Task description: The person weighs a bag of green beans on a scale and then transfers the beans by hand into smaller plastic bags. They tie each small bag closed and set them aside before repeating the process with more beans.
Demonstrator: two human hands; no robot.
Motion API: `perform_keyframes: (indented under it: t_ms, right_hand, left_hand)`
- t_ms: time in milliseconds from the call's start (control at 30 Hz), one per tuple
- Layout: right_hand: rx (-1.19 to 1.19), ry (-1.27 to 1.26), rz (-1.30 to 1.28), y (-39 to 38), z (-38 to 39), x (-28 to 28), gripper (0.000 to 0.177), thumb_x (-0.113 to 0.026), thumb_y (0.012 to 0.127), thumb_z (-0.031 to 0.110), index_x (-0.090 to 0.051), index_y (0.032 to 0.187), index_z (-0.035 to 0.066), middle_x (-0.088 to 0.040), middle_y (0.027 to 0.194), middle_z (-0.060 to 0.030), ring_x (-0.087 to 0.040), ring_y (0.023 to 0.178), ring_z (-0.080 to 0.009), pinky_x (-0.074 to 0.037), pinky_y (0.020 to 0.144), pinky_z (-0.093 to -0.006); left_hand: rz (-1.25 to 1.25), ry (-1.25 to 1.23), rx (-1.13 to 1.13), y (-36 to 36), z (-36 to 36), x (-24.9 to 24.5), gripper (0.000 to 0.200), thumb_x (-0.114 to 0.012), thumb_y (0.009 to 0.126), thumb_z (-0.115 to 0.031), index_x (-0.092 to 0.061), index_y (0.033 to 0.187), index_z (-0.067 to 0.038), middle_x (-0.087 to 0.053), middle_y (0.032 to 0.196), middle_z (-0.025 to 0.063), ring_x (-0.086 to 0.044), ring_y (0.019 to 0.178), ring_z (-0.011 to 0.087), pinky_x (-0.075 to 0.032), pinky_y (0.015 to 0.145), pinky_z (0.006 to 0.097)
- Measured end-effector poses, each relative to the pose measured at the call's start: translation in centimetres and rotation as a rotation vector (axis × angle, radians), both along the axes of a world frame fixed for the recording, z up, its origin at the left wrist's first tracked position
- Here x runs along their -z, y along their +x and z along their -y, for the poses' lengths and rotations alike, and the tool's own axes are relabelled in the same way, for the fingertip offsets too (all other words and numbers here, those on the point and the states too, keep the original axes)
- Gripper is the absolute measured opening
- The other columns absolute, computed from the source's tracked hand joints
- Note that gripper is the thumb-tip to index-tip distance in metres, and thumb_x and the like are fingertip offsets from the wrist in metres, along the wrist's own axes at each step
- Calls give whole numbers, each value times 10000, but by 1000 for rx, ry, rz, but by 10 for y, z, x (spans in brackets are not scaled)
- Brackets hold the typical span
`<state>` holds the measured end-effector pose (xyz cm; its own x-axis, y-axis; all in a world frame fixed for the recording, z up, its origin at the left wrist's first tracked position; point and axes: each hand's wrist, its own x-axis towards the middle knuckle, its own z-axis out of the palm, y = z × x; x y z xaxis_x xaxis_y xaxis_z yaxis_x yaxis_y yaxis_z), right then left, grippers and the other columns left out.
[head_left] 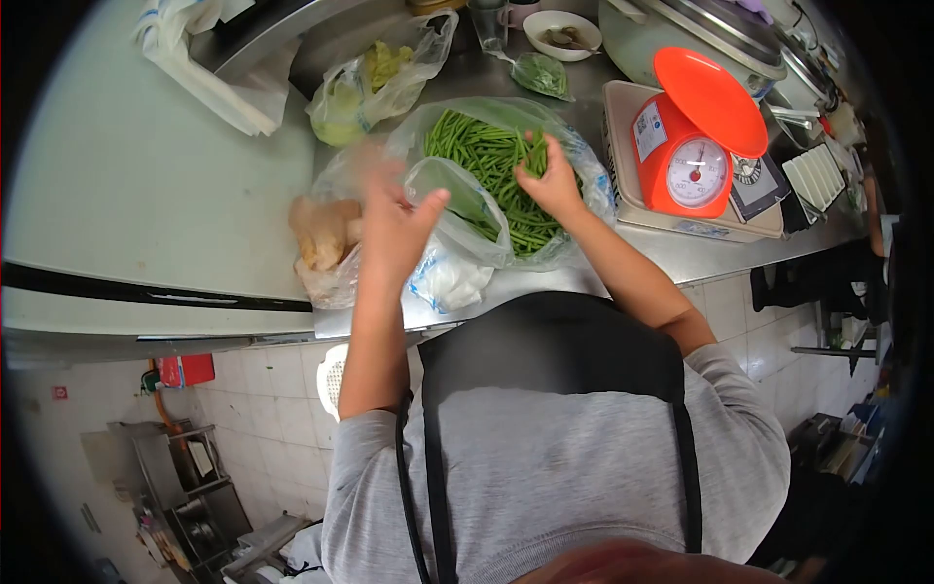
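Note:
A heap of long green beans point(477, 146) lies in a wide-open clear plastic bag point(574, 127) on the steel counter. My right hand point(555, 185) is at the right part of the heap, its thumb and fingers closed round some of the beans. To the left of the heap, my left hand point(394, 214) is raised by the bag's rim, thumb spread away from the fingers. Motion blurs its fingertips, and I see nothing in its grasp. Below that hand is a clear bag holding pale brown, lumpy pieces point(324, 234), whose kind I cannot make out.
An orange dial scale point(696, 161) stands on a beige tray right of the beans. Behind are a bag of leafy greens point(375, 83), a small green bag point(542, 75), a white bowl point(564, 37) and a large lidded pot point(700, 44). A crumpled white bag point(452, 280) lies at the counter's front.

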<state>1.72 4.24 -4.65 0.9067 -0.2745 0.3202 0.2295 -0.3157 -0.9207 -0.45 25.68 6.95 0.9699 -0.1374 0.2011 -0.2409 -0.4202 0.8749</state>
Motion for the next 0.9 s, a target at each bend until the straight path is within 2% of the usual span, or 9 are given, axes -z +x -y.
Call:
perform_keyframes:
  t_ms: [67,300,333,433,567,600,767,833,900]
  right_hand:
    - [-20,-6,7,-6,-4,11,623,-632,670,63,-332,1215,51,-515,897,-55,-507,782,-125,-408,736,-261]
    - [-200,-5,5,-7,-26,-6,621,-645,656,61,-347,1200,51,-537,930,-73,-532,801,-142,-420,735,-268]
    - [-198,-94,92,-8,-32,5,554,-675,638,123,-408,1118,50,-560,989,-125,-560,857,-223,-437,754,-306]
    - [-372,-205,-161,-12,-31,4,462,-672,639,137,-479,1048,40,-588,901,-117,-562,843,-217,-432,753,-298]
    - [-334,467,-336,9,-13,-6,292,-623,664,80,-514,926,12,-586,810,-92,-561,760,-170,-434,708,-291]
    - [-279,558,-290,13,-9,-15,136,-573,703,13,-495,814,22,-579,766,-96,-576,738,-185,-463,666,-310]
    - [-269,938,-186,7,8,-90,126,-517,744,33,-455,850,5,-535,719,-88,-556,644,-181,-461,564,-292]
    - [-310,1070,-67,-8,2,-126,124,-524,746,36,-454,845,10,-534,720,-87,-557,645,-180,-464,573,-294]
    - [-334,924,91,-25,-12,-153,121,-532,754,49,-454,843,20,-536,735,-72,-554,644,-165,-461,582,-288]
  left_hand:
    - [28,-72,81,-9,7,12,401,-615,715,-89,-405,1046,-3,-520,836,65,-502,733,134,-415,648,242]
    - [-34,-34,116,-12,13,9,419,-563,735,-54,-361,1094,20,-526,899,121,-525,784,153,-426,672,266]
    - [-41,-29,113,-12,13,8,417,-563,736,-54,-361,1093,21,-526,892,116,-524,769,148,-426,663,262]
    - [-31,-45,107,-12,11,8,411,-564,738,-55,-365,1089,21,-518,869,101,-512,711,134,-420,624,248]
    - [-8,-214,92,-5,5,10,426,-573,724,-51,-384,1103,-9,-511,823,81,-490,640,121,-402,571,227]
    - [46,-111,47,-4,6,2,424,-580,714,-52,-400,1096,-24,-517,821,84,-494,632,135,-404,569,239]
    - [632,378,34,15,13,-28,290,-600,687,-100,-517,962,-61,-548,754,111,-516,611,235,-417,571,321]
    - [349,408,120,21,16,-38,193,-589,700,-137,-545,865,-47,-553,714,125,-520,615,265,-417,583,345]
    - [184,412,153,29,20,-39,154,-578,712,-165,-560,792,-35,-556,677,134,-527,619,275,-417,585,352]
